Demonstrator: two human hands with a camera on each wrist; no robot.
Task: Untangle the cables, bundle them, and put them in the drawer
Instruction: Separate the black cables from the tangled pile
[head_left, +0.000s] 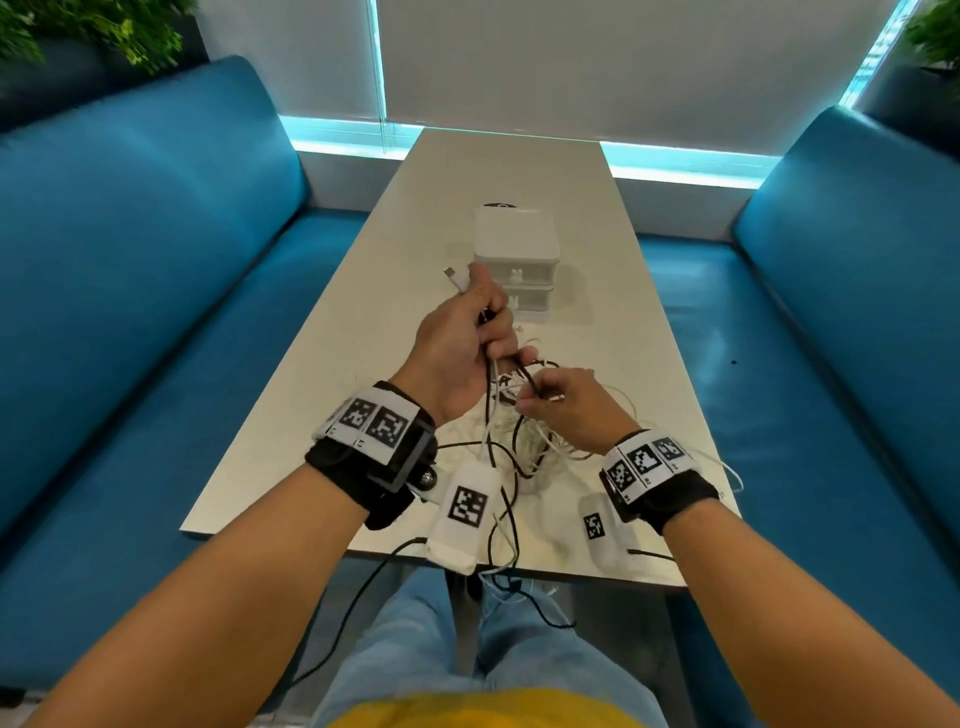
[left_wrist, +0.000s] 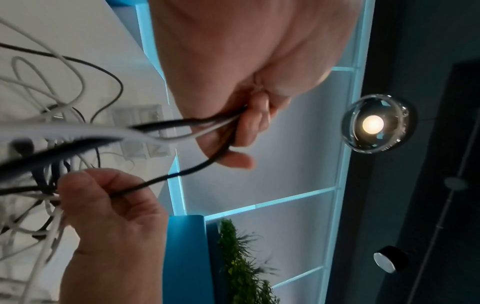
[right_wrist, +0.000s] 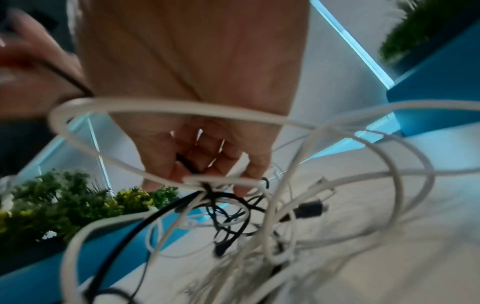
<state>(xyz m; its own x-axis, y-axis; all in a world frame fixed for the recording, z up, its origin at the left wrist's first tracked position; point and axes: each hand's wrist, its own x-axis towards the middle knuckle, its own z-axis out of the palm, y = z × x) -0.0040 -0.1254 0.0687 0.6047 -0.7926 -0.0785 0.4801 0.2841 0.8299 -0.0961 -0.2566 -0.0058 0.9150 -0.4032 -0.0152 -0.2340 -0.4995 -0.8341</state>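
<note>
A tangle of black and white cables (head_left: 524, 441) lies on the near part of the table and is partly lifted. My left hand (head_left: 467, 338) is raised above it and grips a black and a white cable (left_wrist: 207, 125); a white plug (head_left: 457, 278) sticks out past its thumb. My right hand (head_left: 556, 397) sits lower and pinches a black cable (left_wrist: 145, 183) at the knot (right_wrist: 207, 185). Loops of white cable (right_wrist: 337, 185) hang around the right hand. The white drawer unit (head_left: 517, 260) stands just behind the hands, its two drawers closed.
The long pale table (head_left: 498, 171) runs away from me between two blue benches (head_left: 156, 260). A black cable (head_left: 353, 597) hangs off the near table edge toward my legs. Plants (head_left: 104, 26) stand behind the benches at both corners.
</note>
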